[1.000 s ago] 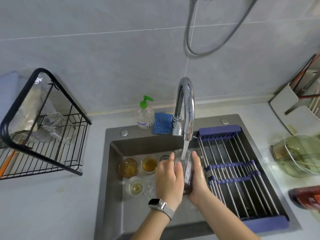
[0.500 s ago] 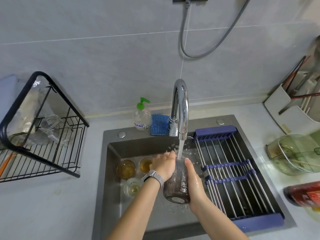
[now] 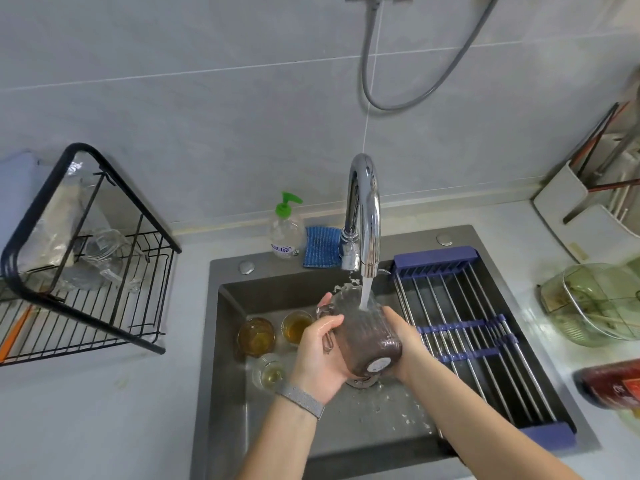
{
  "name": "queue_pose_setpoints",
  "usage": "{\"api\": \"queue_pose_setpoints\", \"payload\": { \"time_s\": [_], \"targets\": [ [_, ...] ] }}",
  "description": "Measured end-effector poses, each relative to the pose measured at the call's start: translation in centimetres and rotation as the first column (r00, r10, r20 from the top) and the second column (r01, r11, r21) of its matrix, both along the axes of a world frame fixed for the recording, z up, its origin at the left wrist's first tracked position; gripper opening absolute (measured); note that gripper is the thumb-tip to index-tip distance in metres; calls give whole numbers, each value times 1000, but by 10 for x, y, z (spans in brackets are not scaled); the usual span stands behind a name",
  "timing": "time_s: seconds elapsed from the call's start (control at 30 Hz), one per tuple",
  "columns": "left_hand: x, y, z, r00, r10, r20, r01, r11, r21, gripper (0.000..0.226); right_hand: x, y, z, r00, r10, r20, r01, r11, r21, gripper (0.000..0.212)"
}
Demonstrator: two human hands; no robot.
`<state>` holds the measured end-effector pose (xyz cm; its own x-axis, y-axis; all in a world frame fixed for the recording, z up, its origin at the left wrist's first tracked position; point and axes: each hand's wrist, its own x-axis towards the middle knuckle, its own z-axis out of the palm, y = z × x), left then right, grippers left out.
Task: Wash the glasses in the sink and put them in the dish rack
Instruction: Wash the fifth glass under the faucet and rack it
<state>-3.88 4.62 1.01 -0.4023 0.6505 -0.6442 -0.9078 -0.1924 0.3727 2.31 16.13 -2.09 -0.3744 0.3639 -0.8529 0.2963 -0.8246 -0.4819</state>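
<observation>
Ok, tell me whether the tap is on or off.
On. A stream of water runs from the faucet spout onto the ribbed glass, which both hands hold tilted over the sink.

Home kitchen (sink (image 3: 228, 341), tap (image 3: 363, 209))

Ribbed dark purple glass (image 3: 363, 336), green-capped soap bottle (image 3: 286, 227), blue striped cloth (image 3: 322, 247)

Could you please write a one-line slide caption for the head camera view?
Both hands, left and right, hold a ribbed glass under the running tap above the sink.
</observation>
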Motion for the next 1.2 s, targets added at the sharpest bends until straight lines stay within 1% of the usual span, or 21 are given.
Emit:
{"api": "queue_pose_setpoints", "payload": {
  "time_s": [0.07, 0.13, 0.17, 0.2, 0.23, 0.27, 0.3, 0.33, 0.43, 0.47, 0.5, 0.6, 0.67, 0.77, 0.83, 0.93, 0.97, 1.0, 1.07, 1.1, 1.2],
  "targets": [
    [-5, 0, 2, 999, -35, -17, 35, 999, -28, 37, 3, -1, 0, 996, 17, 85, -37, 969, 244, 34],
    [-12, -3, -1, 996, -69, -65, 62, 994, -94, 30, 8, -7, 3, 983, 140, 117, -178, 874, 453, 34],
    [-12, -3, -3, 989, -90, -115, 72, 985, -156, 30, 12, -11, 7, 950, 254, 179, -311, 735, 602, 36],
    [-10, -2, -6, 979, -120, -167, 80, 970, -230, 36, 13, -14, 8, 876, 376, 301, -469, 523, 711, 39],
    [-5, -1, -7, 964, -150, -218, 79, 950, -304, 43, 12, -16, 9, 780, 459, 425, -586, 295, 755, 41],
    [2, 1, -8, 952, -164, -258, 70, 939, -337, 45, 7, -15, 10, 678, 506, 534, -671, 127, 731, 43],
    [8, 3, -6, 943, -170, -286, 61, 934, -353, 44, -1, -14, 11, 613, 536, 580, -718, 74, 692, 46],
    [13, 5, -4, 932, -178, -315, 56, 931, -360, 44, -9, -11, 14, 590, 564, 577, -740, 92, 666, 50],
    [11, 11, 0, 906, -200, -374, 30, 910, -413, 52, -29, 1, 18, 731, 569, 376, -661, 456, 596, 56],
    [7, 10, -1, 912, -184, -367, 13, 906, -423, 53, -31, -2, 16, 746, 543, 385, -656, 498, 567, 56],
    [2, 8, -1, 923, -154, -352, -10, 906, -423, 53, -27, -12, 13, 726, 533, 434, -681, 472, 560, 56],
    [-12, 0, -8, 941, -115, -317, -26, 913, -408, 53, -7, -49, 9, 644, 562, 519, -736, 272, 619, 62],
    [-6, 1, -12, 938, -167, -304, 30, 912, -409, 53, -16, -31, -2, 656, 560, 507, -743, 362, 563, 65],
    [10, 6, -11, 971, -104, -216, 23, 937, -350, 53, -31, 5, -6, 696, 523, 493, -717, 546, 433, 49],
    [5, 3, -14, 983, -22, -180, -34, 953, -303, 52, -20, -6, -6, 747, 490, 449, -664, 546, 511, 50],
    [-12, 2, -25, 985, 20, -169, -78, 935, -345, 60, 3, -38, 3, 746, 538, 392, -646, 441, 623, 64],
    [-12, 5, -25, 984, 37, -175, -97, 931, -351, 62, 7, -38, -3, 779, 510, 365, -604, 455, 654, 65],
    [-9, 7, -21, 982, 69, -174, -125, 933, -336, 62, 7, -34, -3, 842, 434, 320, -526, 529, 666, 63],
    [0, 8, -14, 979, 157, -130, -188, 944, -273, 55, 7, -28, 3, 962, 228, 153, -271, 697, 664, 49],
    [5, 8, -13, 977, 196, -86, -211, 951, -227, 47, 9, -29, 5, 987, 144, 66, -150, 720, 678, 46],
    [15, 6, -7, 931, 327, 162, -314, 944, -102, 35, 18, -39, 8, 982, 190, 7, -109, 536, 837, 46]
  ]
}}
